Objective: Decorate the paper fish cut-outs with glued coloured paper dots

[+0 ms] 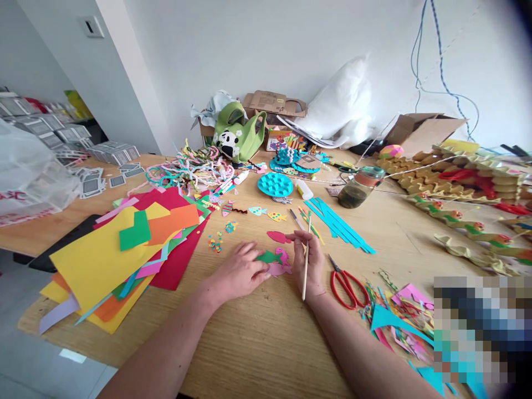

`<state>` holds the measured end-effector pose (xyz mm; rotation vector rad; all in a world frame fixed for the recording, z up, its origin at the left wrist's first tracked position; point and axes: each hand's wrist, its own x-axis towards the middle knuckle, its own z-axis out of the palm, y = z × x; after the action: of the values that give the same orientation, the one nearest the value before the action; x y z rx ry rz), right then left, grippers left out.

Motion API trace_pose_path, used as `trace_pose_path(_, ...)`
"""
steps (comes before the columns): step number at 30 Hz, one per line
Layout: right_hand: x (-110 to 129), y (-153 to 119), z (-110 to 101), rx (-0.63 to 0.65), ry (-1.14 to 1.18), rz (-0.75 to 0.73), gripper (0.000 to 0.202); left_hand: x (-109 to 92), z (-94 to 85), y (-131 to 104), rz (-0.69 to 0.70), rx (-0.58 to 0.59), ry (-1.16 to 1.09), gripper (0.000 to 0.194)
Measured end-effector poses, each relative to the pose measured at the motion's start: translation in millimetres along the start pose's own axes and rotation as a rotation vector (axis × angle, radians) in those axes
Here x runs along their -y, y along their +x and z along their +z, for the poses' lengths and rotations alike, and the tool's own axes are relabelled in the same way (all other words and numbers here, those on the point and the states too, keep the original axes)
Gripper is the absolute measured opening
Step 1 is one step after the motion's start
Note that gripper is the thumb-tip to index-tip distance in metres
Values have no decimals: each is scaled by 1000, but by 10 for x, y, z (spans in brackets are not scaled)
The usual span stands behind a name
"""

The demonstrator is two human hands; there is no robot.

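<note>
My left hand [245, 270] lies palm down on the table, its fingers stretched out. Its fingertips are at a green paper fish [269, 256], beside a pink paper fish [282, 255] and a paler pink one [279, 269]. In my right hand [310, 263] a thin pale wooden stick [306, 266] stands nearly upright. The same hand's fingertips meet the tail end of a red paper fish [277, 236]. Farther back lie a blue spotted fish [257, 210], a yellow spotted fish [276, 216] and a striped fish [227, 208]. Small paper dots [215, 243] are scattered left of them.
Red-handled scissors [349, 285] lie right of my right hand, near paper scraps [409, 321]. Coloured paper sheets [103, 260] pile up at left. Behind are blue strips [341, 224], a glue bottle [304, 189], a glass jar [361, 188] and a blue disc [275, 184]. Egg cartons [457, 172] fill the right.
</note>
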<state>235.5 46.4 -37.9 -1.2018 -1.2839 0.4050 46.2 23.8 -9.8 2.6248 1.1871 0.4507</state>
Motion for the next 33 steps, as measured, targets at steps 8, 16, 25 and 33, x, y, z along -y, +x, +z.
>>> trace_pose_path(8,14,6,-8,5,-21,-5,14,-28,-27,-9,23,6,6,23)
trace_pose_path(16,-88,-9,-1,103,-36,-15,11,-28,7,-11,14,-31,-8,24)
trace_pose_path(25,47,68,-26,71,-15,2,11,93,-61,3,-75,-162,31,22)
trace_pose_path(33,105,138,-48,166,-24,30,14,170,-61,-2,-119,-162,22,15)
